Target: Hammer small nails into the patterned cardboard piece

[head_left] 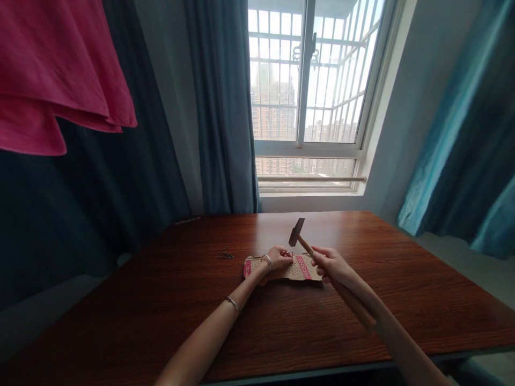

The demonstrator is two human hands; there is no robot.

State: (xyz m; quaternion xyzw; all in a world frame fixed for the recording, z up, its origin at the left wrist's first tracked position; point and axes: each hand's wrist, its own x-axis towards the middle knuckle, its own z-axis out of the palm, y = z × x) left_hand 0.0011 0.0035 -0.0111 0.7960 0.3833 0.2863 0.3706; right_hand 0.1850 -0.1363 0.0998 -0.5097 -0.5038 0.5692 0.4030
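Head camera view: a person seated at a dark wood desk [161, 300] below a barred window [306, 96] works on a small perforated board [301, 269] with pink bands. The board lies flat near the middle of the desk, its long axis running left to right across the person.

The left hand [279, 257], with a bracelet [266, 261] at the wrist, rests on the board's upper left part, fingers curled and drawn together. Whether they pinch a small nail there is too fine to tell. The placement looks meant to pin the board down and steady a spot close under the tool.

The right hand [328, 264] is closed fully around the wooden handle of a hammer [304, 244]. It grips high up, close to the head, with most of the handle trailing back along the forearm. That choked grip suggests short, controlled taps rather than full swings.

The hammer's long axis runs on a diagonal, from near right to far left. Its metal head [296, 231] is raised just above the board, pointing up and away toward the window and tilted to the left.

A few loose thin metal pieces [226, 254] lie on the desk, apart to the left of the board. Blue curtains [221, 107] flank the window, and a pink cloth [52, 69] hangs at upper left.
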